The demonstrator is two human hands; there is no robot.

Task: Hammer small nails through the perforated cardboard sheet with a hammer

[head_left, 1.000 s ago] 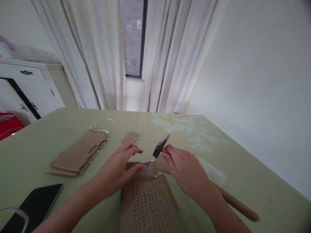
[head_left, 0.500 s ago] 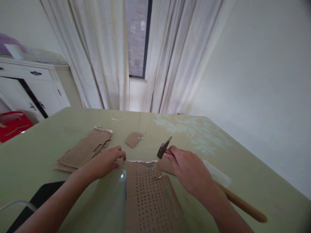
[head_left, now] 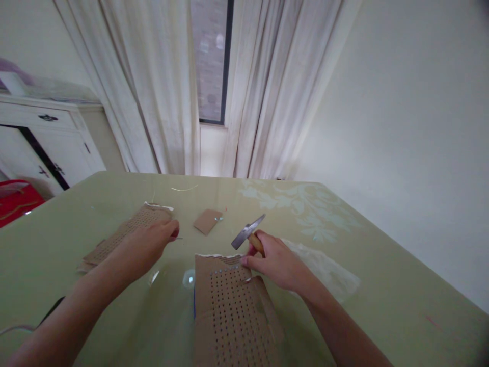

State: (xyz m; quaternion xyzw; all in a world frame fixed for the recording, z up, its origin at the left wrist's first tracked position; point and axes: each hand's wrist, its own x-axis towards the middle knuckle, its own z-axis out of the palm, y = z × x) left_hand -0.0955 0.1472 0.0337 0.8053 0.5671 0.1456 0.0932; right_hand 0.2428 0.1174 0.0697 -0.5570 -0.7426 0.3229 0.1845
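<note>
Gripping hammer (head_left: 248, 233), R fingers (head_left: 254, 263) closed by far edge of cardboard (head_left: 232, 316); L fingers (head_left: 171, 228) pinch pin (head_left: 180, 238), gap btwn

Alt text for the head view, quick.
The right hand holds a wooden-handled hammer at the far end of a perforated cardboard panel; the left hand, a thin sliver protruding from it, is near a perforated cardboard stack on the green table.

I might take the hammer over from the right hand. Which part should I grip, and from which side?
Probably the metal head, pinched across its middle from the far left, opposite the right hand. That hand wraps the wooden handle, leaving only a short bit showing beside the head. The head juts out past the hand, slanting, its thinner end pointing away to the right.
</note>
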